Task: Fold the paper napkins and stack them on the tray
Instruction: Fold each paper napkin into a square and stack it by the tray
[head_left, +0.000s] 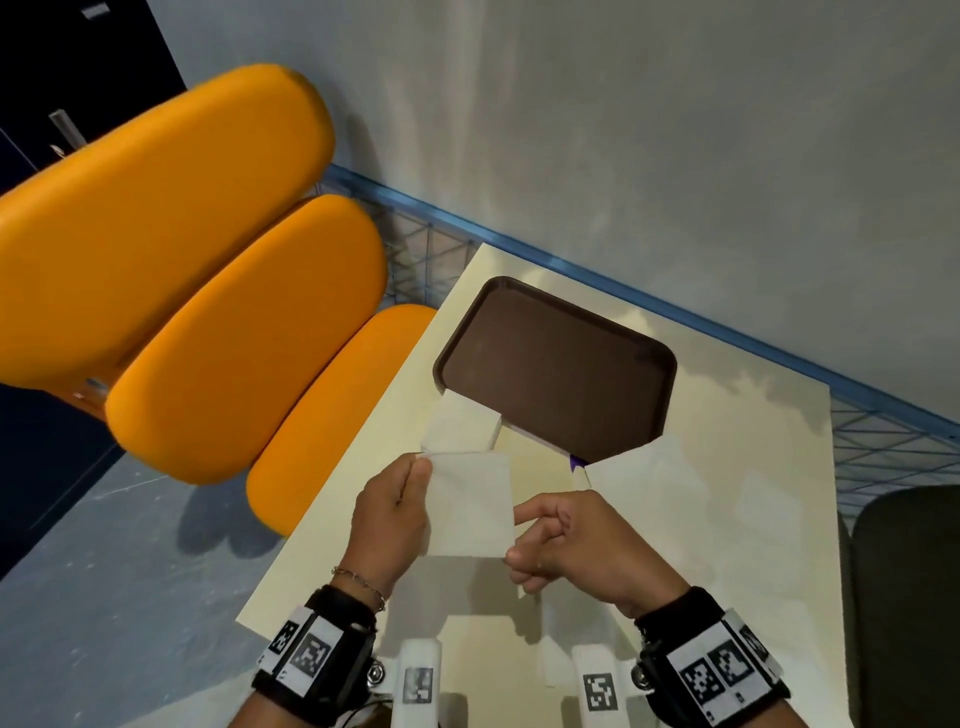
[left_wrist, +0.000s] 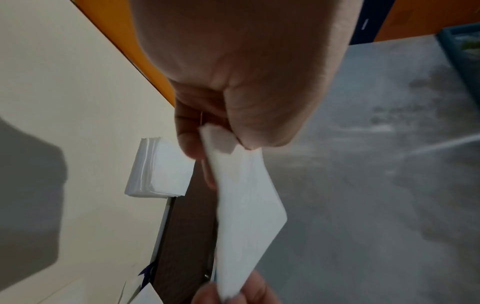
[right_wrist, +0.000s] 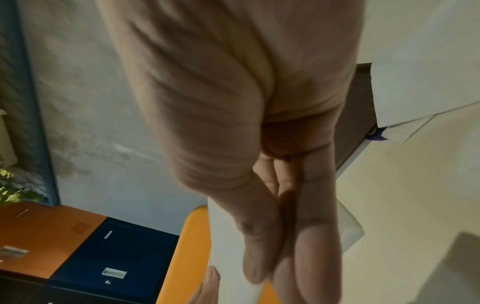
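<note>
A white napkin (head_left: 470, 503) is held above the desk (head_left: 748, 545), pinched at its top corner by the left hand (head_left: 389, 514) and at its opposite edge by the right hand (head_left: 571, 540). Beyond it lie a napkin stack (head_left: 460, 427) and the brown tray (head_left: 558, 364).

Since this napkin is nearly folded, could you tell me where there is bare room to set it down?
The brown tray is bare inside its rim. Crowded: its near edge, between the napkin stack and a white sheet. Both hands, left hand and right hand, hold the napkin.
</note>
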